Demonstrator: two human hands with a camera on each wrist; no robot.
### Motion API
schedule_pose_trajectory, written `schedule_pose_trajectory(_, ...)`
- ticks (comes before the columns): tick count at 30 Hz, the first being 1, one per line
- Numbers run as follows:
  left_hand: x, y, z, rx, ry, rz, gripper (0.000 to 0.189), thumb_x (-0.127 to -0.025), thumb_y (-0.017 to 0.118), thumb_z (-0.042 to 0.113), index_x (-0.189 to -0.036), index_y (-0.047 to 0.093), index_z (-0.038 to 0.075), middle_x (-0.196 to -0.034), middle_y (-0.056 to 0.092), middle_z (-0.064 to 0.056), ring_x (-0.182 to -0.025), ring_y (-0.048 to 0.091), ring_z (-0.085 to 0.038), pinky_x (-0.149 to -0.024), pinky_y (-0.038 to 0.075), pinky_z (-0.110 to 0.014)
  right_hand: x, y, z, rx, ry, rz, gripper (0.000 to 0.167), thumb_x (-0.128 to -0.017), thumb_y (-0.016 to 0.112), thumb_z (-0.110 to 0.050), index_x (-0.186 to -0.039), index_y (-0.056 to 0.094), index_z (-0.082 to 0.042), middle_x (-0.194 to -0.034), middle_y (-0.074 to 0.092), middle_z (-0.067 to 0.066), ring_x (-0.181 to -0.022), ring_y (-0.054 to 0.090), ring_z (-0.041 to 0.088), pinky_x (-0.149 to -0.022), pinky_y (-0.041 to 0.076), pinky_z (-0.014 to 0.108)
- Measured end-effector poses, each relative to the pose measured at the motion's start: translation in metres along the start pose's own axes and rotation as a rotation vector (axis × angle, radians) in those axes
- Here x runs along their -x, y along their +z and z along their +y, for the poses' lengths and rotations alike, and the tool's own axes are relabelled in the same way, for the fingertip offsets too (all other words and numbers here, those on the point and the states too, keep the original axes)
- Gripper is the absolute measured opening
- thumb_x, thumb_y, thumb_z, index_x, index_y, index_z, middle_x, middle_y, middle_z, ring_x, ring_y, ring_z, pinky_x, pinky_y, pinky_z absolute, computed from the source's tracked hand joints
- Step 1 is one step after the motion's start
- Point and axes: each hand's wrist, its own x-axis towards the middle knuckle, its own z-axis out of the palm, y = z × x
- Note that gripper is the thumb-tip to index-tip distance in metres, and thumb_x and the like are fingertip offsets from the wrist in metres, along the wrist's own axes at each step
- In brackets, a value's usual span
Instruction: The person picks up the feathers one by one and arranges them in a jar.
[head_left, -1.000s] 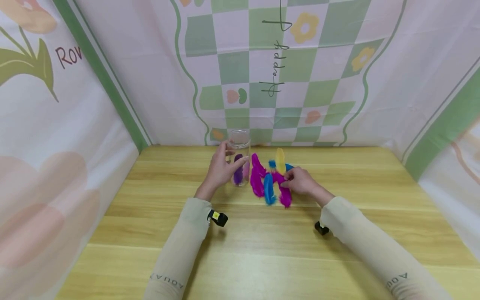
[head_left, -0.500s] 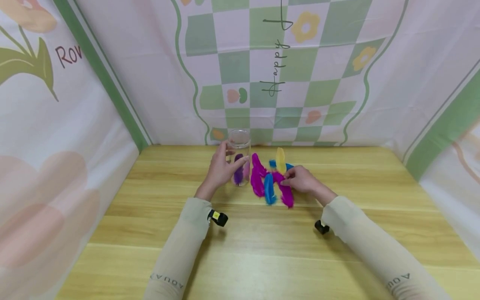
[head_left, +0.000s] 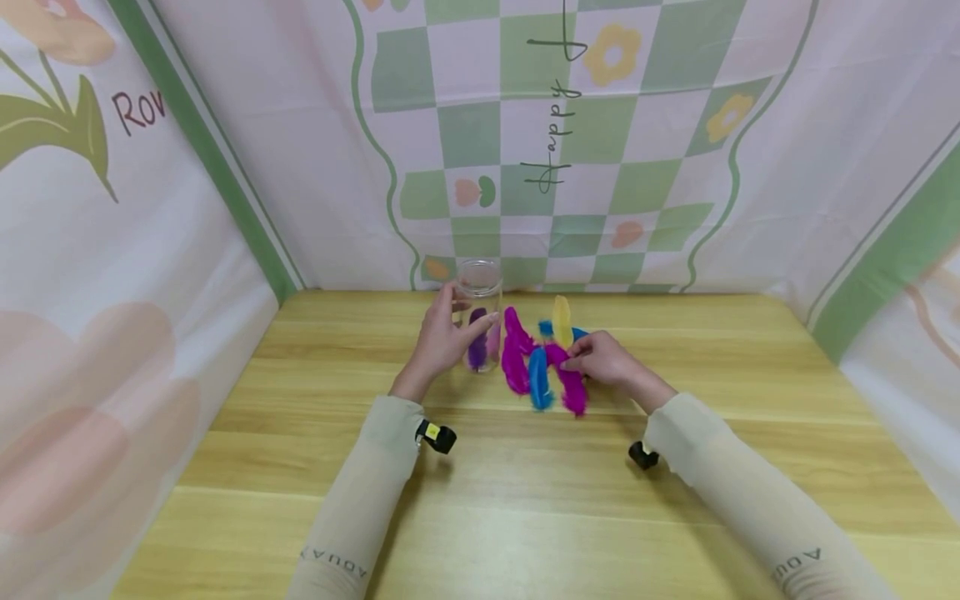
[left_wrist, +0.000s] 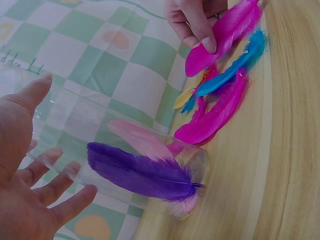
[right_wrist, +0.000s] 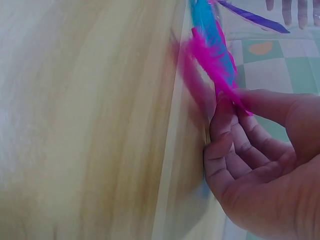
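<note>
My left hand holds a tall clear glass jar, thumb on the near side and fingers behind it. The jar stands upright on the table. Inside, a purple feather leans against the glass beside a pale pink feather. To the right, thumb and fingertips of my right hand pinch a magenta feather; its fluffy end points toward me. Between the hands lie more magenta feathers and a blue feather. A yellow feather lies across another blue feather, just beyond the right hand.
The wooden table reaches back to a hanging cloth with green checks, close behind the jar. Printed cloth also hangs along the left and right sides. A small black camera sits at the left wrist, another at the right.
</note>
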Motion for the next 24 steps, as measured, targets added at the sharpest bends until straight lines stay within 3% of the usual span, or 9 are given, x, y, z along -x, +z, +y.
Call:
schedule_pose_trajectory(14,-0.0017,0.0004,-0.0010,0.007,0.004,0.002,0.061,-0.090,0.077,0.049,-0.132,0.048,0.016,-0.138,0.055,-0.006,-0.128,0.056,-0.028,-0.103,0.052,-0.049,0.0013,-0.0033,-0.0003,-0.070,-0.007,-0.014,0.021,-0.095,0.073,-0.011,-0.105,0.070,0.007,-0.088,0.068,0.009,-0.075,0.059,0.022,-0.065,0.055,0.031)
schedule_pose_trajectory(24,-0.0025,0.0006,-0.0038,0.006,0.012,0.002,0.061,-0.090,0.077,0.049,-0.130,0.047,0.015,-0.137,0.054,-0.006,-0.128,0.057,-0.028,-0.103,0.052,-0.049,-0.0006,-0.0044,0.0009,-0.065,-0.028,-0.008,0.022,-0.094,0.074,-0.011,-0.105,0.071,0.007,-0.088,0.069,0.009,-0.076,0.059,0.022,-0.067,0.055,0.030)
